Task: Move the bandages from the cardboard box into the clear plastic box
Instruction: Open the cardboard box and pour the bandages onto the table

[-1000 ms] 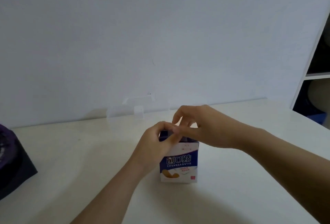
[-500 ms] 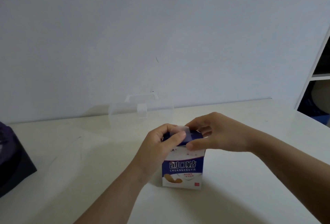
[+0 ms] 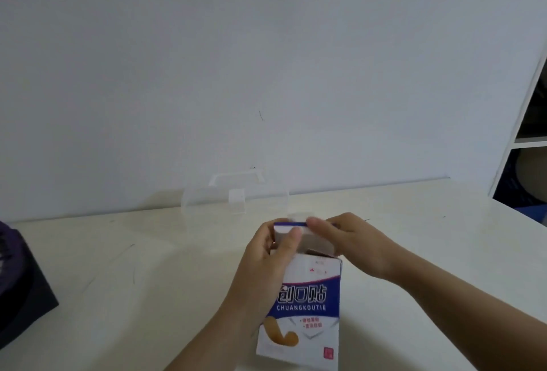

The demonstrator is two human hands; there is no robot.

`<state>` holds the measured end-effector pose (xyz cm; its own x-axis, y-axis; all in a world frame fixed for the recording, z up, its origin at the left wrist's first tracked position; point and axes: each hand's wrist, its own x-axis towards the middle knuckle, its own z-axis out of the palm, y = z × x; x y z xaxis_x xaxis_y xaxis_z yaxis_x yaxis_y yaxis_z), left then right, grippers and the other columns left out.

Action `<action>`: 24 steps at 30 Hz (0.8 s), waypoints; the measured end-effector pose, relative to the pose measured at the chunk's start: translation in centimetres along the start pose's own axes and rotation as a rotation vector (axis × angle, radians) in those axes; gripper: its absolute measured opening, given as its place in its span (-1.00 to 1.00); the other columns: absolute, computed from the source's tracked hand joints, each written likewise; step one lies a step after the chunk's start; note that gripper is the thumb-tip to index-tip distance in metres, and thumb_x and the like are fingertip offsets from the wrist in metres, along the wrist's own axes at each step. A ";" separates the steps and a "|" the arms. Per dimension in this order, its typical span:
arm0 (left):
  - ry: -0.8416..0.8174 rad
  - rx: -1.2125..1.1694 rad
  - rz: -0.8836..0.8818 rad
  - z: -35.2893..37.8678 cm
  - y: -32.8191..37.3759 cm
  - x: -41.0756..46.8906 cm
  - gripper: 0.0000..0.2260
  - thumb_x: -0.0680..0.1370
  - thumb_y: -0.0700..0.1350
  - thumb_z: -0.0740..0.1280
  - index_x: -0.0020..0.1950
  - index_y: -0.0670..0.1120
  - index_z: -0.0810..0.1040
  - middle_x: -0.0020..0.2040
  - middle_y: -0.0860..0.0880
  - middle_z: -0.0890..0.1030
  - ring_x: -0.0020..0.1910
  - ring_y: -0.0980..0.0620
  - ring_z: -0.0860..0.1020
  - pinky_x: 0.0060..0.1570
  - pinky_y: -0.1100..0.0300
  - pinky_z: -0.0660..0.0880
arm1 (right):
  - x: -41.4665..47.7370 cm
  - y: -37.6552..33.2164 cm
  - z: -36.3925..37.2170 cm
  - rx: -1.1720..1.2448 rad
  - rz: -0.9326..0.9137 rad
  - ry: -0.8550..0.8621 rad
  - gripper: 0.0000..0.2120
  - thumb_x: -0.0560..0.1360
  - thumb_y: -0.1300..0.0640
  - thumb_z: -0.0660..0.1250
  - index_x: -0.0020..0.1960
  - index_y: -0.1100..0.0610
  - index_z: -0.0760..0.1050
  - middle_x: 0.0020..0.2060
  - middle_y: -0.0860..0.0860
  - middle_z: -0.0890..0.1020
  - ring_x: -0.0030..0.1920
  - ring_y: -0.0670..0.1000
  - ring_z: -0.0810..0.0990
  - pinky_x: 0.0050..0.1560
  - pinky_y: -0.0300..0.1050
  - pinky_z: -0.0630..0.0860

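Two hands on the carton (image 3: 307,305), lower centre: left hand (image 3: 263,267) grips its upper side, right hand (image 3: 352,240) pinches the flap (image 3: 313,240). Bandages hidden inside; we expect light, floppy strips, so pinch the stack's edges. Clear box (image 3: 236,202) sits mid-frame, behind.

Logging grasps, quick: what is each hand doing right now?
Left hand: grips the box.
Right hand: pinches the box's top flap.

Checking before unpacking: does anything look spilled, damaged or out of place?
Nothing spilled or damaged. The left hand grips the cardboard box while the right hand pinches its raised top flap. The clear plastic box by the wall looks latched shut.
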<state>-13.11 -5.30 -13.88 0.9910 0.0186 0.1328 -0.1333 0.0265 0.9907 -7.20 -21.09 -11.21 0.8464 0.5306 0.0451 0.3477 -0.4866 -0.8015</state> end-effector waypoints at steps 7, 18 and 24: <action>0.032 0.065 0.243 0.8 -1.0 -0.4 -0.43 0.33 0.25 0.36 0.25 0.49 0.18 0.24 0.37 0.40 0.21 0.32 0.45 0.07 0.26 0.52 | 1.9 0.7 -0.8 0.473 0.257 0.139 -0.55 0.56 -0.15 0.16 -0.03 0.23 0.56 -0.36 0.08 0.57 -0.34 0.04 0.55 -0.25 -0.15 0.49; -0.004 0.440 0.444 0.7 -2.0 -0.8 -0.64 0.42 0.18 0.23 0.20 0.19 0.39 0.14 0.29 0.44 0.19 0.21 0.46 0.11 0.36 0.40 | 1.0 1.3 0.0 0.524 0.399 0.334 -0.37 0.52 -0.32 0.03 0.07 0.24 0.48 -0.18 0.10 0.63 -0.20 0.09 0.61 -0.21 -0.13 0.52; -0.007 0.412 0.421 0.8 -2.3 -0.6 -0.59 0.43 0.21 0.23 0.24 0.13 0.40 0.10 0.18 0.51 0.09 0.18 0.52 0.02 0.30 0.48 | -1.1 -1.5 -1.9 0.084 -0.218 0.626 -0.83 0.51 -0.05 0.27 -0.04 0.03 0.50 -0.17 -0.09 0.61 -0.13 -0.05 0.57 -0.14 -0.21 0.48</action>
<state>-13.36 -6.15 -16.20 0.8543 -0.0630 0.5159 -0.4997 -0.3725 0.7820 -7.89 -22.27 -8.95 0.8433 0.0957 0.5288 0.5265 -0.3443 -0.7773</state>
